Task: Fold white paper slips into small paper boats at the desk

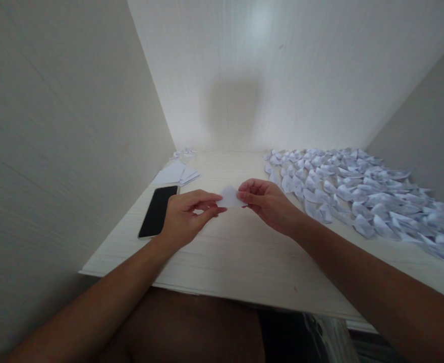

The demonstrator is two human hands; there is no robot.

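A small folded piece of white paper [229, 196] with a pointed top is held between my two hands above the table. My left hand [189, 214] pinches its left side, thumb below and fingers above. My right hand [266, 203] grips the right corner between thumb and curled fingers. A black phone [158, 212] in a pale case lies just left of my left hand, partly covered by it. Behind the phone rests a stack of white paper sheets [171, 174].
Many folded white paper pieces [331, 181] spread in rows over the right of the pale table [222, 267]. Small paper scraps [184, 152] lie at the back left corner. Walls rise at the left, back and right.
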